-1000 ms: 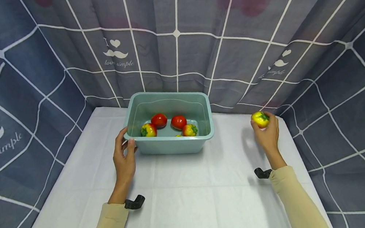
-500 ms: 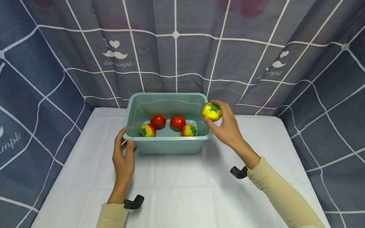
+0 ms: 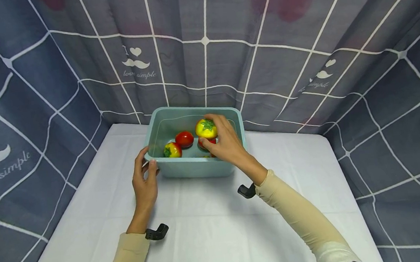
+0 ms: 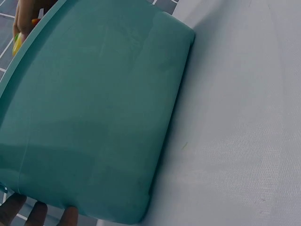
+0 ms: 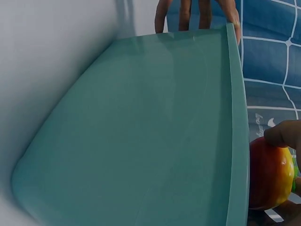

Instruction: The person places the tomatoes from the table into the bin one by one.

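My right hand [image 3: 229,144] holds a yellow-and-red fruit with a green leafy top [image 3: 206,129] between thumb and fingers, above the inside of a pale green plastic bin [image 3: 194,167]. In the right wrist view, the glossy fruit [image 5: 269,174] shows just beyond the bin's rim. My left hand [image 3: 145,188] grips the bin's front left corner, thumb at the front and fingers along the side. Inside lie a red tomato [image 3: 184,139], a similar red-and-yellow fruit [image 3: 172,150] and another red one [image 3: 201,143], partly hidden. My right hand covers other contents.
The bin stands on a white cloth-covered table [image 3: 211,228], near its back edge. A dark grey curtain with white grid lines [image 3: 184,57] encloses the back and both sides. Each wrist carries a small black camera mount [image 3: 247,191].
My right hand has carried the yellow-and-red fruit leftward from the table's far right, past the bin's right rim, to above its inside. My left hand stays at the bin's corner.
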`<act>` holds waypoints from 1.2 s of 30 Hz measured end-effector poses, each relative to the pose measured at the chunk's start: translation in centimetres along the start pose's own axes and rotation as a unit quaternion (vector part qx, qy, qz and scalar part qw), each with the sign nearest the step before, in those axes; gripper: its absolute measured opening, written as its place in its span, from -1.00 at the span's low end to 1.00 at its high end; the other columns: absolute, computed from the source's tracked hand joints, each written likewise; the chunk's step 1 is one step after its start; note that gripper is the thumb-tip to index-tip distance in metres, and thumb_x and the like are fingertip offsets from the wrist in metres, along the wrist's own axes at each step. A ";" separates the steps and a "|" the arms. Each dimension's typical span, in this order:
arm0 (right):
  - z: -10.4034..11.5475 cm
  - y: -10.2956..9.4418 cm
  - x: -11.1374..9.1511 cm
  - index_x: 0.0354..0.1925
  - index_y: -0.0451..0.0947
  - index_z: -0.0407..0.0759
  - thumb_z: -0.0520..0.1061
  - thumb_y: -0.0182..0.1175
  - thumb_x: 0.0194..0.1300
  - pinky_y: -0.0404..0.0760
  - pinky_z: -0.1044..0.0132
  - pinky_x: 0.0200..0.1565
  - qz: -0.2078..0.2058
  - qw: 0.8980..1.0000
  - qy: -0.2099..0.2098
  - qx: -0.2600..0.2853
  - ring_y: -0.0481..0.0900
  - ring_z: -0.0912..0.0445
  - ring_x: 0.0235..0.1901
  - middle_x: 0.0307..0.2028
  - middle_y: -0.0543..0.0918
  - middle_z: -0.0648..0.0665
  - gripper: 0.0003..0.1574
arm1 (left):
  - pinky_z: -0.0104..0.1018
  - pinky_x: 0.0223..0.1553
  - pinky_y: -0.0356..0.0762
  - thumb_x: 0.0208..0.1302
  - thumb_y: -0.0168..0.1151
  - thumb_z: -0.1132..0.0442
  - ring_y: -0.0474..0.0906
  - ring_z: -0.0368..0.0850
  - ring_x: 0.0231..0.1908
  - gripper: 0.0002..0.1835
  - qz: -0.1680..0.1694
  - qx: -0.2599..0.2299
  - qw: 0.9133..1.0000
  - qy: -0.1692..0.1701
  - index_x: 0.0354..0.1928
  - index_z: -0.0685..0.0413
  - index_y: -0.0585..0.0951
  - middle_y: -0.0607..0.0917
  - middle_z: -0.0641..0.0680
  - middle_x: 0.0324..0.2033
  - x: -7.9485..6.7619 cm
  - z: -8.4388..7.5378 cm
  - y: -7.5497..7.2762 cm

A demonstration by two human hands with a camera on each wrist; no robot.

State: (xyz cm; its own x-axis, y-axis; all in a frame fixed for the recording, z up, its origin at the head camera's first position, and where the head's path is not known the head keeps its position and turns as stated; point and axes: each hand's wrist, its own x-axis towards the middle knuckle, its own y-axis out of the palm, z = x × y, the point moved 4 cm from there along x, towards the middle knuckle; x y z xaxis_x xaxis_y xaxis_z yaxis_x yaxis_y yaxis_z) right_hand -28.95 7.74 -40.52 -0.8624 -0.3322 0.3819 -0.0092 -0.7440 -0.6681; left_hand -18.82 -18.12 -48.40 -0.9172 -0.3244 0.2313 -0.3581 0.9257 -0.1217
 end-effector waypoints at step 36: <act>-4.1 -5.6 -8.9 0.46 0.47 -0.10 -0.01 0.45 0.40 0.57 -0.14 0.38 -0.096 0.995 0.034 0.002 0.51 -0.10 0.37 0.34 0.57 -0.16 -0.24 | 0.28 0.33 0.62 0.67 0.15 0.04 0.51 0.08 0.43 -0.34 0.030 0.099 0.994 0.028 0.65 -0.62 0.22 0.55 0.06 0.47 -0.4 2.8 -2.0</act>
State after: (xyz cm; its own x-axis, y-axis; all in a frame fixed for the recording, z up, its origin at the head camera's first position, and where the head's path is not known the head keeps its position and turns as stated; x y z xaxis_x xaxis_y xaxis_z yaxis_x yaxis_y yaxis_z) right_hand -23.33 17.23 -42.83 -0.8767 -0.1436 0.4591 -0.1757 -0.7928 -0.5836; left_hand -18.28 -20.37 -50.98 -0.9288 -0.2532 0.2707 -0.3353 0.8852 -0.3224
